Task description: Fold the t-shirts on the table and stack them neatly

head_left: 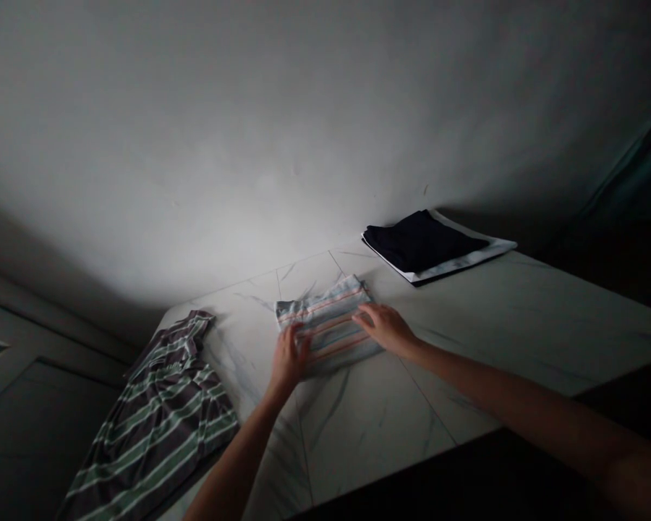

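Observation:
A folded striped cloth garment (330,318), pale grey-blue with orange and white bands, lies flat on the marble-patterned tabletop (369,412). My left hand (290,358) rests at its near left edge, fingers apart and slightly blurred. On its right side lies my right hand (386,327), the fingers stretched over the fabric and loosely spread. Neither hand visibly grips the cloth. The garment's exact kind cannot be made out.
Left of my arms, a green, dark and white striped garment (163,412) lies spread and rumpled over the table's left end. Toward the back right sits a stack of folded clothes, a dark navy one (428,242) over a white one (488,252). A pale wall (282,145) rises behind.

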{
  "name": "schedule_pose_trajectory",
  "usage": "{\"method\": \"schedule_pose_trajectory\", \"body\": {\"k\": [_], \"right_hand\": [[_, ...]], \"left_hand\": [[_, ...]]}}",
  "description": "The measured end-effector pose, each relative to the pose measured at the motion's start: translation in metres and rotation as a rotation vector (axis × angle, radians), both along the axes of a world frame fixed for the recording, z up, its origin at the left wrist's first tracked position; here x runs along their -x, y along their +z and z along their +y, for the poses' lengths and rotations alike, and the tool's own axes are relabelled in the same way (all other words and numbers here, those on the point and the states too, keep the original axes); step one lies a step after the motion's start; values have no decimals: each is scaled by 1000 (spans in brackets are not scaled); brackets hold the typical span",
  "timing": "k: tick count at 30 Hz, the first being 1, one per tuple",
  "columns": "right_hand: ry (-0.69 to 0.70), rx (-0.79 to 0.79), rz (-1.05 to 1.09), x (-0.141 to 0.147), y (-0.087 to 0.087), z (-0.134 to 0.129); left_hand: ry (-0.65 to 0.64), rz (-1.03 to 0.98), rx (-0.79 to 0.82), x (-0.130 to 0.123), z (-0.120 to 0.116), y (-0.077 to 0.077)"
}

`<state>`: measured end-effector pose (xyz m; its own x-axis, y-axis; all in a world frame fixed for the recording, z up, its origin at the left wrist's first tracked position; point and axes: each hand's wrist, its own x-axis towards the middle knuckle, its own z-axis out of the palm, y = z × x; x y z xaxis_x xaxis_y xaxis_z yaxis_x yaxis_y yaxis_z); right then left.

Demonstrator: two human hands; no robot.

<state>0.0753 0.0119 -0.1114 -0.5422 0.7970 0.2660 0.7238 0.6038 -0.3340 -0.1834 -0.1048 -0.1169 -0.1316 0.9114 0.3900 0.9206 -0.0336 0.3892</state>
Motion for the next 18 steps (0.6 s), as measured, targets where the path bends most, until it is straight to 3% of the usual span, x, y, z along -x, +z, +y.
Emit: {"method": "schedule_pose_trajectory", "body": {"k": [3,6,13,18], "right_hand": [[-234,68,18,19,26,37],[-424,153,-9,41,35,56],[-530,108,27,63,16,52],[-559,174,52,61,20,56]], "left_hand": [[420,-168,-96,23,30,16],[585,-300,1,35,55,26],[495,-420,-62,23,78,22],[483,-584,-74,23,86,15]]}}
